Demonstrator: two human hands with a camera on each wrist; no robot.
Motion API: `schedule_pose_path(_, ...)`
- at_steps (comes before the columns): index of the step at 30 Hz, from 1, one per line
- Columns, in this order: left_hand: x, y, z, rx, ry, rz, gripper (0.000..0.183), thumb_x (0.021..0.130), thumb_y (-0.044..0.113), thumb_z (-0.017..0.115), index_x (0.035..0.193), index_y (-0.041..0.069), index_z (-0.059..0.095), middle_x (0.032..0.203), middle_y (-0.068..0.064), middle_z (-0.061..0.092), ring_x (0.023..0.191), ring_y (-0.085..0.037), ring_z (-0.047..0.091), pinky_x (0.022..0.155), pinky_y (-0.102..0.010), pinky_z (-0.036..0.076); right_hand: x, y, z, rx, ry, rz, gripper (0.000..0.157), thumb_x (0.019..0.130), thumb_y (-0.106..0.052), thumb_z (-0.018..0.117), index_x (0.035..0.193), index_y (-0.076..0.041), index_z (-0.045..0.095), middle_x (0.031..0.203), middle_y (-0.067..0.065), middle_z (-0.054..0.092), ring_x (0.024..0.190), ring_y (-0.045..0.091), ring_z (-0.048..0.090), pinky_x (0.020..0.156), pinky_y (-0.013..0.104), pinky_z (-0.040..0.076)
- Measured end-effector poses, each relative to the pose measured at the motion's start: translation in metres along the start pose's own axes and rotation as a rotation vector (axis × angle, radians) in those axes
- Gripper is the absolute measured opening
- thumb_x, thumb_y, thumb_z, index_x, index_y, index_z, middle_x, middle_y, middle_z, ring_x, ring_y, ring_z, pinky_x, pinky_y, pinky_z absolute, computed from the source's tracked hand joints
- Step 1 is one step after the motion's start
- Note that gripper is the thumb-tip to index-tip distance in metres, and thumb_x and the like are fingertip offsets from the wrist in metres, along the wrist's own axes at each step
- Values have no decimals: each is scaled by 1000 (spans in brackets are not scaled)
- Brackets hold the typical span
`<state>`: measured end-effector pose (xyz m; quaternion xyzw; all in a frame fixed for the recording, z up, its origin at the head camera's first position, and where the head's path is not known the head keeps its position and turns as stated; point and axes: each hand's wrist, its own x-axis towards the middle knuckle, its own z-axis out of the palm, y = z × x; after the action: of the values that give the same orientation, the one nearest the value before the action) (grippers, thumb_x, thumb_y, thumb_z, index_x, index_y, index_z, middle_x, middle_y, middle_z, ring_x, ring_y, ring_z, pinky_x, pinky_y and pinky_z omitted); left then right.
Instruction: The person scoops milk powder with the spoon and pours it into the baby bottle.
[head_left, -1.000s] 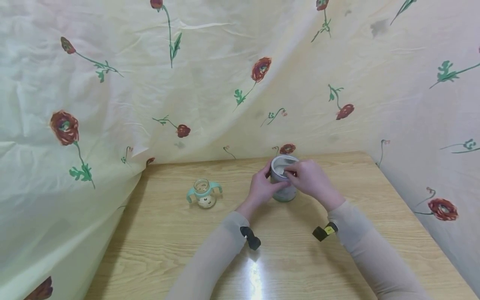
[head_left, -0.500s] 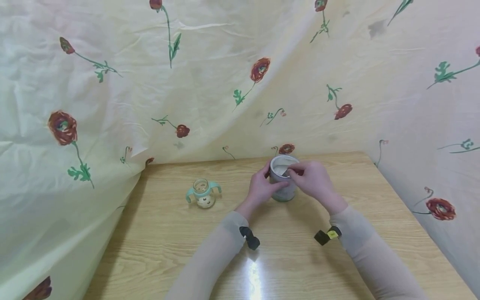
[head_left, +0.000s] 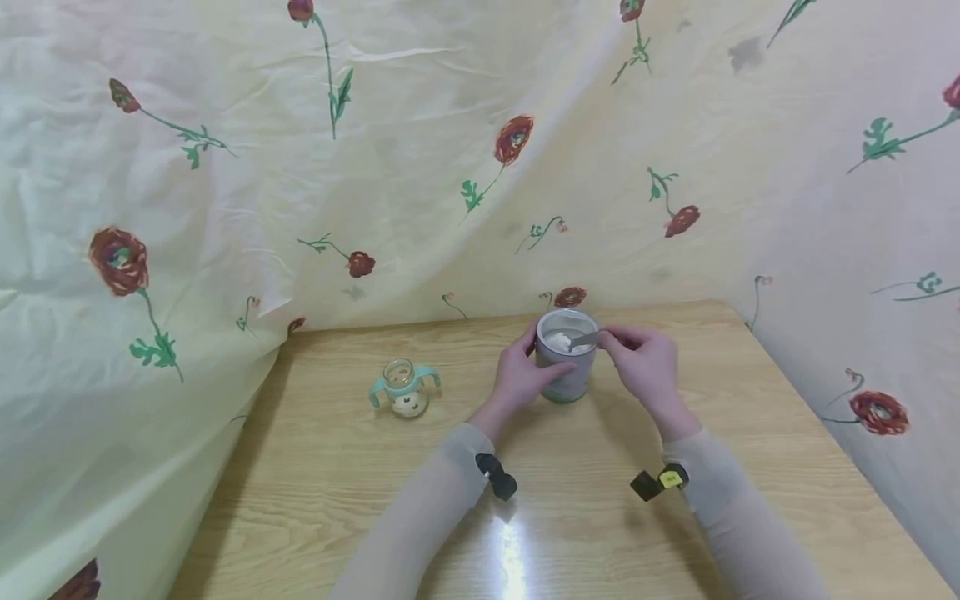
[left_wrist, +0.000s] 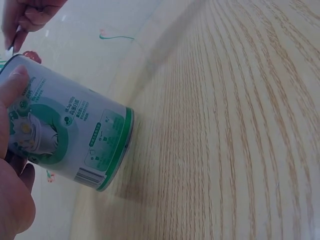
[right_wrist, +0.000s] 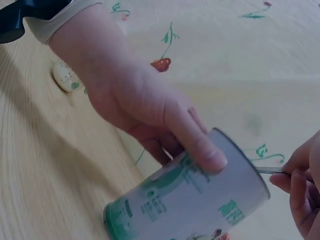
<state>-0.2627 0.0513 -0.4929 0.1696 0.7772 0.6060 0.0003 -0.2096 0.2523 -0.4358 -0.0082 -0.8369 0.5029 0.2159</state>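
Note:
A white and green powder tin [head_left: 567,379] stands on the table with its top uncovered and white powder [head_left: 558,341] visible inside. My left hand [head_left: 519,372] grips the tin from its left side, thumb across the front, as the left wrist view also shows. At the tin's right rim, my right hand [head_left: 645,367] pinches the end of a thin grey metal spoon [head_left: 587,339]. The spoon slants down into the tin; its bowl is not clearly visible. In the right wrist view the spoon's handle [right_wrist: 270,170] runs from the rim to my right fingers [right_wrist: 300,160].
To the left on the wooden table [head_left: 337,500] stands a small clear baby bottle [head_left: 406,392] with mint-green handles and an uncovered top. A floral cloth [head_left: 420,167] hangs behind the table and along its sides.
My right hand has drawn back to the right, from over the tin's opening to its rim, bringing more of the spoon and the powder into sight. My left hand keeps its grip.

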Motion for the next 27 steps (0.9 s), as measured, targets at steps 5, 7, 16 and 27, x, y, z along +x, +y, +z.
schedule_pose_path(5,0,-1,-1,-5,7,-6,93,82,31,97,161,21,50,160,5,53,151,-24,45,123,-42,39,-3,8,2,9,67,-57,17,98,-12,78,106,2,83,95,17,80,68,3,65,58,13,51)
schedule_pose_path(7,-1,0,-1,-10,11,-11,96,81,32,97,163,20,48,163,3,50,152,-26,43,124,-43,38,-4,9,4,21,89,-65,15,98,-11,79,105,2,83,94,16,80,67,3,64,56,13,50)
schedule_pose_path(16,3,2,-1,-93,46,-29,89,79,25,98,157,19,55,156,4,58,146,-22,51,119,-34,43,-8,16,11,85,166,-174,11,96,-1,79,104,5,82,94,20,80,68,-4,64,58,8,49)
schedule_pose_path(27,4,2,2,-99,28,-21,89,80,24,98,158,19,55,155,8,58,146,-19,51,118,-30,44,-23,-8,13,186,270,-191,9,94,12,74,102,16,77,93,33,75,68,-6,63,59,6,50)
